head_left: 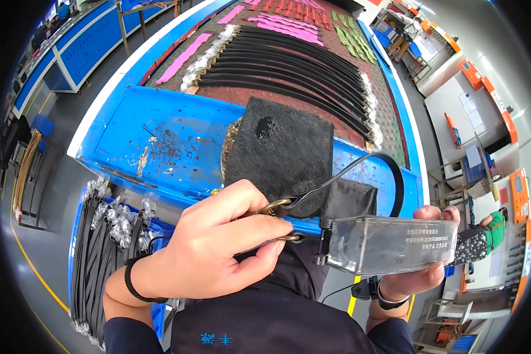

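Observation:
My left hand is closed, its thumb and fingers pinching the brass-coloured metal hooks at the ends of a black strap. From there the strap arcs up and over to the right, passing behind the clear container. In my right hand lies a clear plastic box-shaped container, gripped from below and behind. Its black fitting points toward my left hand, close to the lower hook. Just beyond both hands lies a dark, worn cloth-covered block at the blue tray's near edge.
Ahead stretches a blue-framed workbench with a blue tray. Rows of black straps with white wrapped ends lie beyond it, near pink strips and green strips. At left, a crate holds wrapped straps. A person is at right.

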`<act>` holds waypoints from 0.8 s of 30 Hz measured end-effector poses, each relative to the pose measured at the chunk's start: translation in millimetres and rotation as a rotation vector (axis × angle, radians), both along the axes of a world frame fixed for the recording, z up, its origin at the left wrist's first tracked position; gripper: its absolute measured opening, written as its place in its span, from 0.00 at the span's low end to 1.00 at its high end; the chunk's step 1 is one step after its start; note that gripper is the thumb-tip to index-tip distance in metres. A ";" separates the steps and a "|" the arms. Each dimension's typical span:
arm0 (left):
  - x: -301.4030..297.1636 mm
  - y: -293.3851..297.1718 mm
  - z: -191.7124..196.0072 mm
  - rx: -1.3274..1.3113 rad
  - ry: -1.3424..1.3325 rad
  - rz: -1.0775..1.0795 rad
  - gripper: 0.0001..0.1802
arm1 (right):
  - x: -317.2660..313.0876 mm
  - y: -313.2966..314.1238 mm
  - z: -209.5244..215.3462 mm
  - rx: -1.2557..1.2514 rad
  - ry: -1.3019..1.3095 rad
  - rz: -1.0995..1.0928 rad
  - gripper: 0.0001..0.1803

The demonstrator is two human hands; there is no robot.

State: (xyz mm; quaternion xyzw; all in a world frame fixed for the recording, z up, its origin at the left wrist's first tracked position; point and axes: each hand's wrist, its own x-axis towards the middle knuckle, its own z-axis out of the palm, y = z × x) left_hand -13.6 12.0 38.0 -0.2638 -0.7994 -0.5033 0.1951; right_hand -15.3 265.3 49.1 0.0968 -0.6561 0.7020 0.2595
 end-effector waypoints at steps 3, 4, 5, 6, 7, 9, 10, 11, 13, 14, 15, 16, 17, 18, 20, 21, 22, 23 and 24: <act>0.9 1.7 1.1 -0.039 -0.010 -0.020 0.13 | -0.9 -1.5 -0.4 0.011 -0.016 -0.007 0.46; 1.9 2.0 2.6 -0.047 -0.022 -0.023 0.13 | -1.1 -1.5 -0.5 0.023 -0.019 -0.012 0.46; 2.6 2.4 3.6 -0.056 -0.034 -0.025 0.13 | -1.2 -1.8 -0.7 0.035 -0.023 -0.016 0.46; 2.8 3.0 3.6 -0.052 -0.037 -0.030 0.13 | -1.4 -2.3 -1.3 0.047 -0.026 -0.021 0.47; 2.7 3.6 3.6 -0.049 -0.040 -0.036 0.13 | -1.4 -2.8 -1.1 0.044 -0.038 -0.017 0.47; 2.8 4.5 3.2 -0.046 -0.040 -0.042 0.13 | -1.1 -3.7 -0.8 0.037 -0.061 -0.011 0.47; 2.9 4.7 2.5 -0.046 -0.037 -0.044 0.13 | -1.2 -3.6 -1.6 0.035 -0.050 -0.009 0.47; 3.0 4.8 2.0 -0.047 -0.034 -0.045 0.13 | -1.4 -3.2 -2.6 0.033 -0.040 -0.008 0.47; 3.1 3.9 1.4 -0.059 -0.031 -0.042 0.12 | -1.4 -1.8 -2.5 0.033 -0.027 -0.005 0.46; 3.2 3.6 1.3 -0.065 -0.030 -0.040 0.12 | -1.4 -1.1 -2.4 0.032 -0.028 -0.002 0.46; 2.9 4.0 1.0 -0.062 -0.033 -0.043 0.12 | -1.1 -0.3 -2.8 0.032 -0.029 0.000 0.46; 2.5 4.4 1.0 -0.060 -0.036 -0.045 0.12 | -0.8 -1.3 -3.1 0.031 -0.025 -0.005 0.46; 2.6 4.8 1.1 -0.058 -0.039 -0.048 0.12 | -0.4 -3.3 -3.2 0.030 -0.020 -0.009 0.46; 2.9 4.4 1.8 -0.050 -0.049 -0.043 0.12 | -0.2 -4.7 -3.2 0.028 -0.014 -0.013 0.46; 4.1 3.3 3.0 -0.033 -0.069 -0.033 0.12 | 2.6 0.7 -4.6 0.032 0.005 0.000 0.45; 4.3 2.9 2.4 -0.032 -0.067 -0.030 0.12 | 2.9 3.2 -5.4 0.033 0.016 0.008 0.45; 4.4 2.5 1.4 -0.030 -0.065 -0.027 0.12 | 2.2 4.3 -5.6 0.027 0.017 -0.005 0.45; 4.4 2.2 1.0 -0.029 -0.062 -0.025 0.12 | 1.2 5.0 -5.6 0.021 0.019 -0.019 0.45; 4.6 2.4 0.7 -0.059 -0.036 -0.018 0.12 | 1.4 6.0 -6.5 0.014 0.018 -0.037 0.45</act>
